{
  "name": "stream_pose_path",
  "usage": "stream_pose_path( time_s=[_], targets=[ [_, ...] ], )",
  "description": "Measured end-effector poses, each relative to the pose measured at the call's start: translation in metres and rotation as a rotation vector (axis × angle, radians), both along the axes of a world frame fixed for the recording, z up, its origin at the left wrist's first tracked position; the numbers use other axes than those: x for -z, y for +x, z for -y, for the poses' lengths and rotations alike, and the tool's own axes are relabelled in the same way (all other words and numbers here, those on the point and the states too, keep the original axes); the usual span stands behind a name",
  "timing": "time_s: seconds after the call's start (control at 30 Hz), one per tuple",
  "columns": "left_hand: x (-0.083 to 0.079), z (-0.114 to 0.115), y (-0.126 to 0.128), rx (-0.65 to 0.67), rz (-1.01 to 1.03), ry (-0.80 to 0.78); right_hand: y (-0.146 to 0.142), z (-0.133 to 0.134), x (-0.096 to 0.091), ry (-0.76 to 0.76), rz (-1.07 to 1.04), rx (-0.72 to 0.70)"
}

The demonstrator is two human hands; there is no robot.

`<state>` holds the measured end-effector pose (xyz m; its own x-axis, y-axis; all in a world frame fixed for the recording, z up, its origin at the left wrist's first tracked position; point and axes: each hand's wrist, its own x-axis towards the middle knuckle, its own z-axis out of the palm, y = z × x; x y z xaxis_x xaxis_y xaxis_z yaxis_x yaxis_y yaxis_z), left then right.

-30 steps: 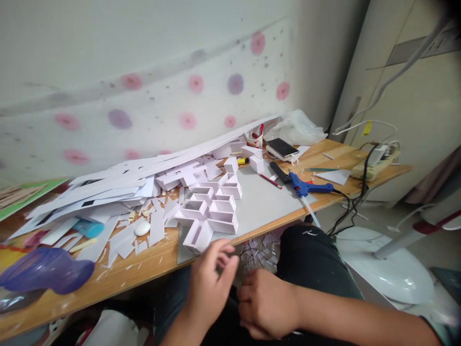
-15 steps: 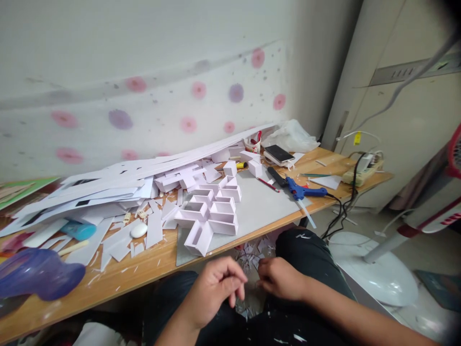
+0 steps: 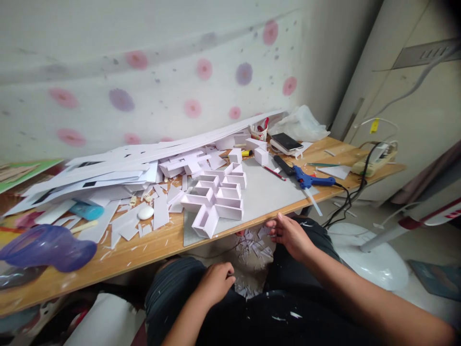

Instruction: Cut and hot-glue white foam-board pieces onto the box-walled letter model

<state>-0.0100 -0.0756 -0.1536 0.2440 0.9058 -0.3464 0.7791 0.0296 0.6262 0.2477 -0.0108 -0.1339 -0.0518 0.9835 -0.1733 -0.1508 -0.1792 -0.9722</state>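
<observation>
Seemingly idling between steps, the left hand (image 3: pixel 217 280) is curling its fingers, contents hidden—the right (image 3: pixel 283 231) is loosely parting its own—while the card model (image 3: pixel 215 201) at the left's twelve o'clock is calling for a forward reach.

Right hand (image 3: pixel 291 236) (less curled) nearer the table (image 3: pixel 154 242)

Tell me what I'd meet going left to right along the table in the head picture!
Purple plastic thing, white oval thing, white model with little boxes, red pencil, blue glue gun, power strip.
</observation>
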Motion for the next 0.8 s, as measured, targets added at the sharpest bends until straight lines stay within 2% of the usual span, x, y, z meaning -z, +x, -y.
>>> stream_pose_path(
  time_s=[0.17, 0.33, 0.43, 0.53, 0.57, 0.67, 0.8],
  targets=[
    [-0.008, -0.015, 0.022, -0.002, 0.166, 0.03, -0.021, 0.008, 0.002, 0.037, 0.024, -0.023],
    [-0.02, -0.034, 0.054, -0.023, 0.46, 0.026, -0.031, 0.021, 0.005, 0.196, 0.196, -0.211],
    [-0.028, -0.043, 0.069, -0.001, 0.691, -0.09, -0.029, 0.027, 0.006, 0.309, 0.32, -0.293],
    [-0.037, -0.048, 0.083, -0.07, 0.945, -0.254, -0.024, 0.035, 0.011, 0.393, 0.399, -0.37],
    [-0.039, -0.049, 0.088, -0.109, 0.976, -0.25, -0.023, 0.038, 0.014, 0.406, 0.412, -0.395],
    [-0.043, -0.048, 0.101, -0.19, 0.922, -0.095, -0.015, 0.043, 0.022, 0.398, 0.428, -0.406],
    [-0.043, -0.041, 0.098, -0.187, 0.779, 0.054, 0.003, 0.034, 0.024, 0.306, 0.391, -0.223]
  ],
)
